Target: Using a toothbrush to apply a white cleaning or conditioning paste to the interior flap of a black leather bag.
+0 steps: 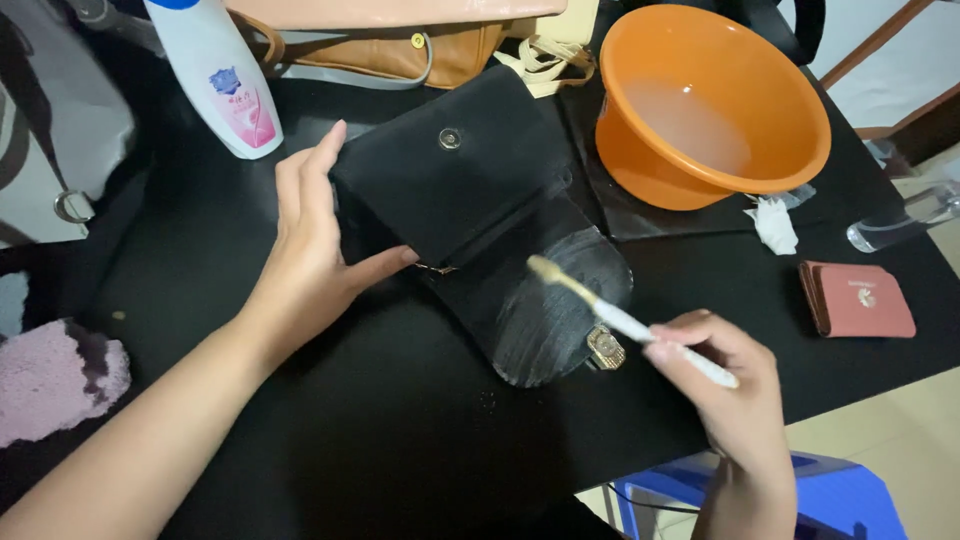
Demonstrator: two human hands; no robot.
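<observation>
**Black flap bag held and brushed on a dark table**

One black table [330, 440] fills the view; its near edge drops off at 5 o'clock, above one blue stool [840, 495], and open room lies across the near middle. One orange basin [710, 100] with cloudy water sits at 1 o'clock, one tan handbag [400, 50] at 12, one white bottle [215, 75] at 11. One black flap bag [470, 200] lies at centre, its flap [560, 310] spread open toward 5 o'clock and streaked grey. The left hand [305, 250] clasps the bag's left side, fingers wide, thumb on its lower edge. One red wallet [858, 298] lies at 3 o'clock near the right edge. The right hand [725, 385] grips one toothbrush [625, 320], bristles over the flap.
</observation>
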